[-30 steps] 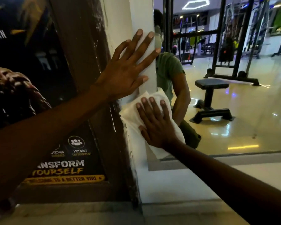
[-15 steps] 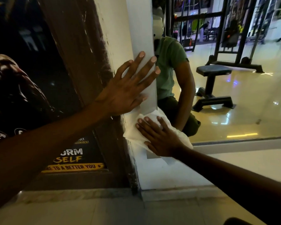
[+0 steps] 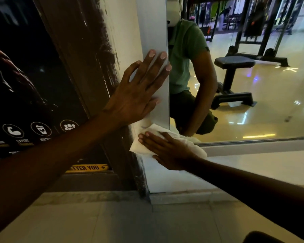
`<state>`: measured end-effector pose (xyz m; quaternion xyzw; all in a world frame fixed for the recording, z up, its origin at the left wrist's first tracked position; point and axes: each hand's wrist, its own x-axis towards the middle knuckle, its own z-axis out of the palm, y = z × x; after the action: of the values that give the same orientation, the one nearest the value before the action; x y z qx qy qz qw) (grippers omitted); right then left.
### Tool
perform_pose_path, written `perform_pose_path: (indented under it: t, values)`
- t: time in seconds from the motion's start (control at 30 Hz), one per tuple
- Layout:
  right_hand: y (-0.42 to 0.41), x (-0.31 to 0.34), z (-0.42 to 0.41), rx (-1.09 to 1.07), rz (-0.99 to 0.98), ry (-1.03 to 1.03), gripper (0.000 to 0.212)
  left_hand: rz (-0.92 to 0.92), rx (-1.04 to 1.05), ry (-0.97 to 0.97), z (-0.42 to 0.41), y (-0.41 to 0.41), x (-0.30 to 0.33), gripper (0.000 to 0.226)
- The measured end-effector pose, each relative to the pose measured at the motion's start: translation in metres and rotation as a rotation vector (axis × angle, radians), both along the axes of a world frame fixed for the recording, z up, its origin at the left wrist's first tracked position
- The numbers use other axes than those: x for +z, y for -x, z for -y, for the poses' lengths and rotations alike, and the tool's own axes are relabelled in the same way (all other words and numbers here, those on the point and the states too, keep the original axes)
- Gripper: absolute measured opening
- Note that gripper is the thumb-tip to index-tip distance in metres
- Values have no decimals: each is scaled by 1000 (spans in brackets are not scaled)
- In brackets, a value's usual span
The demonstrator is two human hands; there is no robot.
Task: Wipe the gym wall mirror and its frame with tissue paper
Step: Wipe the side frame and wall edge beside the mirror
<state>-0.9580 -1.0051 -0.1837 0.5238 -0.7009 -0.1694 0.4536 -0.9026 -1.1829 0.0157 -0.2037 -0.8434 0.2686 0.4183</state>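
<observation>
Left hand: the left hand lies flat against the upright side of the mirror frame, fingers straight and spread, fingertips reaching the frame's edge by the glass.
Right hand: the right hand presses flat on the tissue paper, fingers straight and close together, pointing left; nothing is pinched.
Tissue paper: a white, crumpled sheet at the lower left corner of the frame, just below the left hand, with its left edge sticking out past the fingertips and its right part bunched toward the glass.
Mirror: the mirror fills the upper right (its bottom frame rail runs off to the right from the tissue). It reflects a person in a green shirt crouching, a black bench on a glossy floor and dark gym machines behind; the far equipment is too dim to make out clearly.
Wall to the left: a white wall strip with scuffed brown paint beside it, then a dark poster with round white icons and a yellow band reading "BETTER YOU".
Floor: pale tiles run along the base of the wall.
</observation>
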Motion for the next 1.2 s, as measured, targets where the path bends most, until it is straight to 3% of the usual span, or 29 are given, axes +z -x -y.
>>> perform_pose_path:
  t: [0.17,0.37,0.47,0.57,0.73,0.9,0.97,1.03,1.1,1.2]
  values:
    - [7,26,-12,-22,68,62,77,10,6,23,3,-2,4,76]
    - [1,16,-13,-19,-82,-147,74,43,-40,79,11,-13,17,65]
    - [-1,43,-13,-108,-112,-54,74,43,-112,48,18,-23,32,63]
    - [5,98,-5,-97,-164,87,72,45,-274,-118,19,-36,57,55]
    - [7,224,11,53,-81,280,52,-109,-321,-447,50,-59,142,34]
    - [-14,368,46,236,73,487,32,65,-215,-812,76,-77,238,35]
    - [-27,427,57,269,163,567,40,143,-174,-1090,76,-86,275,32]
    - [-39,474,64,242,241,621,41,330,-188,-1623,66,-97,312,24]
    - [-50,521,70,200,348,662,42,602,-264,-2042,55,-105,353,35]
    - [-68,571,77,130,484,668,46,739,-342,-2222,33,-114,402,39]
